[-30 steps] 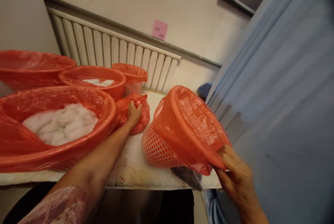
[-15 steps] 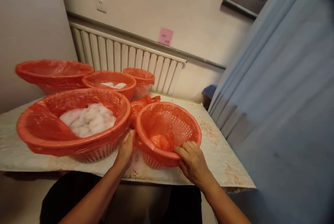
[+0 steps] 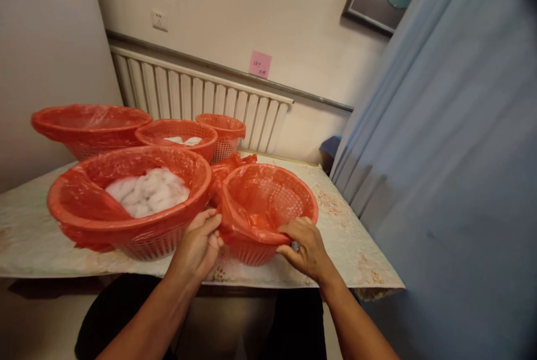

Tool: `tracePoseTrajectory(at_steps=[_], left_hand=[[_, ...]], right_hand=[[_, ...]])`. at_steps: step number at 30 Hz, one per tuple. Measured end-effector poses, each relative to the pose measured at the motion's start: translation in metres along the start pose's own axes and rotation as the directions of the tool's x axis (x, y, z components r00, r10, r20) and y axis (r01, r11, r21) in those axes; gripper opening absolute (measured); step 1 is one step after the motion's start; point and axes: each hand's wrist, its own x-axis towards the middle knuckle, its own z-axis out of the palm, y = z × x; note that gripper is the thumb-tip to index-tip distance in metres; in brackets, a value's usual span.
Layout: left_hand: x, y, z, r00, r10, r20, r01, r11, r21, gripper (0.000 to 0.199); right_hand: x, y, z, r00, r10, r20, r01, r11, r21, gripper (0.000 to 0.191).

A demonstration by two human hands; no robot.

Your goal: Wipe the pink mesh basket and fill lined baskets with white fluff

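A small mesh basket (image 3: 248,255) lined with a red plastic bag (image 3: 235,225) stands before me near the table's front edge. My left hand (image 3: 197,244) pinches the bag's folded-over edge at the basket's left side. On the front right rim rests my right hand (image 3: 305,249), fingers over the rim and thumb outside below it, gripping bag and rim together. The basket has only crumpled film showing inside. To its left is a larger basket (image 3: 155,245), also red-lined, with white fluffy pieces (image 3: 151,192) inside.
Three more red-lined baskets stand behind: a wide one (image 3: 90,135), a middle one (image 3: 176,132) with white pieces and a small one (image 3: 224,145). Loose red film (image 3: 229,167) lies between baskets. A radiator (image 3: 197,89) lines the wall; a blue curtain (image 3: 428,153) hangs right of the table (image 3: 348,248).
My left hand has turned and closed on the bag's edge, drawing the film outward over the basket's left front. My right hand keeps hold of the rim, its thumb now lower outside.
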Motion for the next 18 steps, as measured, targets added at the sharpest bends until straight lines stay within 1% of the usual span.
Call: tracePoseTrajectory(at_steps=[2,4,6,7,9,12,13,14,16,18], left_hand=[[0.001,0.007,0.011,0.995,0.101,0.022,-0.102,0.995,0.017,0.021],[0.01,0.01,0.024,0.979,0.185,0.088,-0.191,0.98,0.061,0.025],[0.024,0.01,0.034,0.955,0.247,0.162,-0.273,0.948,0.165,0.02],[0.033,0.008,0.037,0.94,0.276,0.203,-0.32,0.918,0.235,0.016],[0.049,0.003,0.042,0.897,0.335,0.289,-0.43,0.811,0.397,0.011],[0.067,-0.002,0.043,0.814,0.383,0.436,-0.58,0.557,0.594,0.012],[0.069,-0.003,0.042,0.79,0.374,0.486,-0.614,0.483,0.624,0.017],[0.071,-0.003,0.041,0.764,0.355,0.538,-0.645,0.428,0.634,0.023],[0.07,-0.003,0.037,0.715,0.297,0.633,-0.697,0.361,0.619,0.038],[0.065,-0.002,0.035,0.687,0.257,0.68,-0.725,0.298,0.621,0.047]], right_hand=[[-0.001,0.001,-0.001,1.0,0.01,-0.024,-0.01,0.999,0.04,0.056],[-0.002,0.003,0.0,0.999,0.013,-0.046,-0.01,0.999,0.053,0.062],[-0.004,0.004,0.003,0.998,-0.003,-0.067,0.006,0.999,0.034,0.064],[-0.004,0.003,0.004,0.997,-0.015,-0.075,0.016,1.0,0.014,0.063],[-0.005,0.002,0.007,0.995,-0.034,-0.089,0.031,0.999,-0.033,0.058],[-0.005,-0.002,0.011,0.994,-0.032,-0.109,0.024,0.997,-0.078,0.056],[-0.005,-0.004,0.011,0.993,-0.026,-0.115,0.016,0.996,-0.084,0.056],[-0.005,-0.005,0.012,0.992,-0.019,-0.121,0.008,0.996,-0.087,0.055],[-0.003,-0.008,0.012,0.991,-0.003,-0.137,-0.009,0.996,-0.086,0.054],[-0.001,-0.013,0.012,0.988,0.022,-0.155,-0.033,0.997,-0.071,0.053]])
